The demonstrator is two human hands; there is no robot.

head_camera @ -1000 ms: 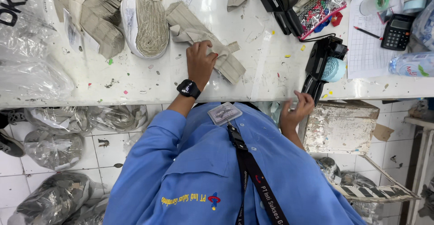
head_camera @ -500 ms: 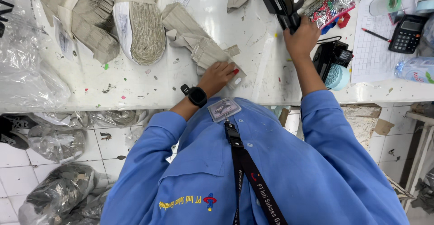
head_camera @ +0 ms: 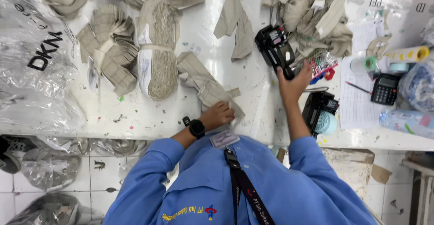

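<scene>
Nearest the camera, a blue work shirt (head_camera: 253, 189) with a dark lanyard (head_camera: 244, 184) and a badge (head_camera: 224, 139) fills the lower view. Since half a second ago the view has drawn closer to the counter (head_camera: 262, 98), while both hands are found much where they were; the reach toward the gun, begun from below the counter edge a second ago, is now completed, so the work is judged to be at the pick-up of the tool.

The left hand (head_camera: 218, 115), with a black watch (head_camera: 196, 128) on the wrist, is laid flat and loosely spread on the near end of a beige strip bundle (head_camera: 205, 87), which is pressed to the counter rather than gripped.

The right hand (head_camera: 296, 81) is stretched forward and its fingers are closed about the handle of a black label gun (head_camera: 274, 48); the tool lies on the counter, just beside a small wire basket (head_camera: 318, 62) of red and blue oddments.

Farther out, a tied bundle of beige strips (head_camera: 157, 48), a calculator (head_camera: 384, 89), a sheet of paper (head_camera: 357, 94) and clear plastic bags (head_camera: 36, 66) are seen.
</scene>
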